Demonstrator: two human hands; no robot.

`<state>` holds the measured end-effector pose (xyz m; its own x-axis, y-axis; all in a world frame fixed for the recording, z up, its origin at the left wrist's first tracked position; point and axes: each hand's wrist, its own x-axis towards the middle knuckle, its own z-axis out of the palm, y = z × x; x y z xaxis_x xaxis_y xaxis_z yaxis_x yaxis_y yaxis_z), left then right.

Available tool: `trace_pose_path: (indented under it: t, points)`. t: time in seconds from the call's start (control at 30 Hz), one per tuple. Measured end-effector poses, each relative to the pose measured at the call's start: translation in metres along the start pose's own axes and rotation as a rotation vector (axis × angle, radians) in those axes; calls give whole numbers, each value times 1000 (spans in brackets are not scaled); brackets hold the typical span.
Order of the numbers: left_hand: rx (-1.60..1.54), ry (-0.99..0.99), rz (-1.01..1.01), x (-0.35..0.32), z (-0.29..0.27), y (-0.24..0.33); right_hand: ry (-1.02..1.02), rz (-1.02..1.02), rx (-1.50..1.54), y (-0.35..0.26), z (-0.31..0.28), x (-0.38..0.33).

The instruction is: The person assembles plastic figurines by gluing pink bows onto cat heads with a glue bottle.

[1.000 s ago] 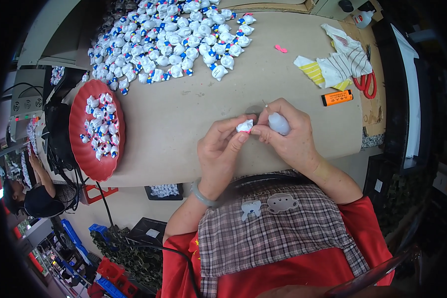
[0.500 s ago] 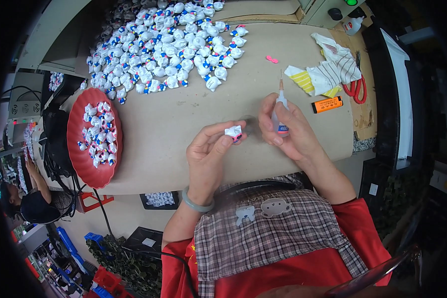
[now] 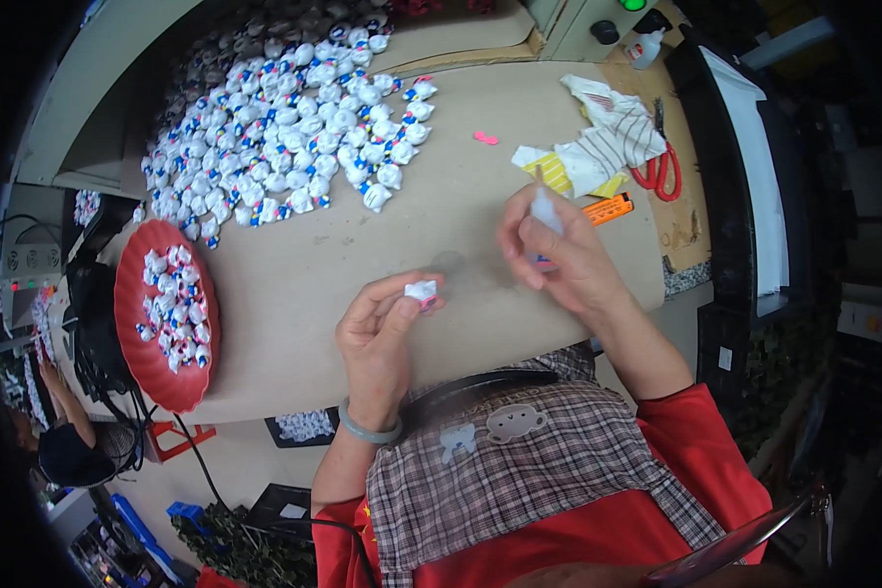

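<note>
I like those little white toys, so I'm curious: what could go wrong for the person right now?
The left hand pinches the small white figure only at the fingertips, so it might slip and drop. The right hand holds a small squeeze bottle tip up, apart from the figure; whatever is inside could get on fingers or the table. The big pile of figures could get knocked by an arm.

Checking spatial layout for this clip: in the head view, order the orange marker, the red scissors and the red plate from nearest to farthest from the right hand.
1. Orange marker: just up and right of the right hand, on the table.
2. Red scissors: farther up and right, beside the striped cloth.
3. Red plate: far across at the table's left edge, past the left hand.
</note>
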<state>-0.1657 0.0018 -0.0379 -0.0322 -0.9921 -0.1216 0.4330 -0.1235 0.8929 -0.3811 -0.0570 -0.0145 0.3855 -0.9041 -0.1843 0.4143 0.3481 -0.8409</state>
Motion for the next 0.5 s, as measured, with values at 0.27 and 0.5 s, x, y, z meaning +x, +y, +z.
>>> trace_pose_path:
  t: [0.27,0.5]
  points:
    - [-110,1,-95,3,0,6,453,-413,-1497,-49,-43,13]
    - [-344,-39,-179,5,-3,5,311,-162,-1529,-53,-43,28]
